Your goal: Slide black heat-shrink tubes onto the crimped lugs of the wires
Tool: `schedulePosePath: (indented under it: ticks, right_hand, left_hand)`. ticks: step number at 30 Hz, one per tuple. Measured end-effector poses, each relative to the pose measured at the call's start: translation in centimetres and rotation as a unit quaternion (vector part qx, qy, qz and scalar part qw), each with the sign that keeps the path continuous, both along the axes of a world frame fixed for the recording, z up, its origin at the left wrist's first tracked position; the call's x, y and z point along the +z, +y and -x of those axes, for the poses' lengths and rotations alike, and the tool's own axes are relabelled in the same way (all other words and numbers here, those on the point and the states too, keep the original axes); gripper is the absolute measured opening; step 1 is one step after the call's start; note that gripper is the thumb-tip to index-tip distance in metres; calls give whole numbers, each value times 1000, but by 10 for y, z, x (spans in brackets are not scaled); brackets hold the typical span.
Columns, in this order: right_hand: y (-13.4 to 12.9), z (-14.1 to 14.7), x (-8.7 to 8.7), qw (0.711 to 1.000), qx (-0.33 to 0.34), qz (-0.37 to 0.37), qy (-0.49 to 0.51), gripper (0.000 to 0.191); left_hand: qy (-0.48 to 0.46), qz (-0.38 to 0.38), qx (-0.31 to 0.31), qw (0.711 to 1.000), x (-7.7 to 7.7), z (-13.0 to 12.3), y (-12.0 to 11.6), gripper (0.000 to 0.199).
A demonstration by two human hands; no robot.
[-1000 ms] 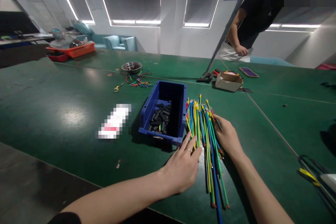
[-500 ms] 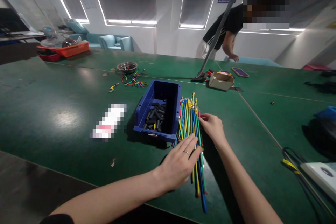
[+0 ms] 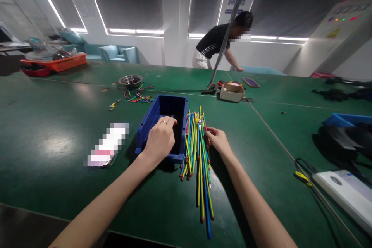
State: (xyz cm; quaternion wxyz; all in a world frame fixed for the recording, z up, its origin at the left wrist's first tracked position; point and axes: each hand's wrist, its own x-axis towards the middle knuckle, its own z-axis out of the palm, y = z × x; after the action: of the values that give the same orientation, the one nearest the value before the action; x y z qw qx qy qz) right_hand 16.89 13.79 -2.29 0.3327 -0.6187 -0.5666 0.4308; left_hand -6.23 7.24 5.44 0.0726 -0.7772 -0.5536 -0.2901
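My left hand (image 3: 162, 136) is down inside the dark blue plastic bin (image 3: 145, 123), its fingers bent and their tips out of sight. It covers the short black sleeves in there. Right of the bin lies a bundle of cut wires (image 3: 200, 166), blue, green, red and yellow-striped, with metal lugs at the far ends and bare copper at several near ends. My right hand (image 3: 218, 140) rests at the bundle's far right side, thumb and fingers pinched on a red wire (image 3: 206, 129).
A steel bowl (image 3: 130, 81) and loose thin wires (image 3: 138, 95) lie behind the bin. A cardboard box (image 3: 231, 93) stands beside a slanted pole (image 3: 222, 46). A white device (image 3: 343, 193) sits at right, orange trays (image 3: 61, 63) far left. A person (image 3: 215, 44) leans over the far edge.
My left hand has left the wires and moved left into the bin. My right hand stays by the bundle's far end. The view has shifted, and the wires have spread somewhat.
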Motion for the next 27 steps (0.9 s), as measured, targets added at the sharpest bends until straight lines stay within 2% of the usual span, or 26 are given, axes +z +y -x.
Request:
schedulePosePath:
  ticks: [2,5,8,13,22,27]
  right_hand:
    - [-1,-2,1,999,-6,19,26,38]
    - [-3,-14,3,997,-21,43,56,38]
    - [-6,-29,6,995,-43,53,70,38]
    - [-9,-32,11,994,-48,63,78,38]
    - [-10,-3,9,991,-15,51,119,38]
    - [-14,23,-3,986,-14,42,160,38]
  left_hand:
    - [28,31,18,999,-9,4,9,29]
    - [64,84,20,994,-26,11,14,31]
    - [85,121,20,989,-34,16,13,32]
    - [100,169,24,980,-28,18,10,31]
    - [100,225,14,969,-21,17,9,30]
    - [97,251,2,963,-22,23,13,29]
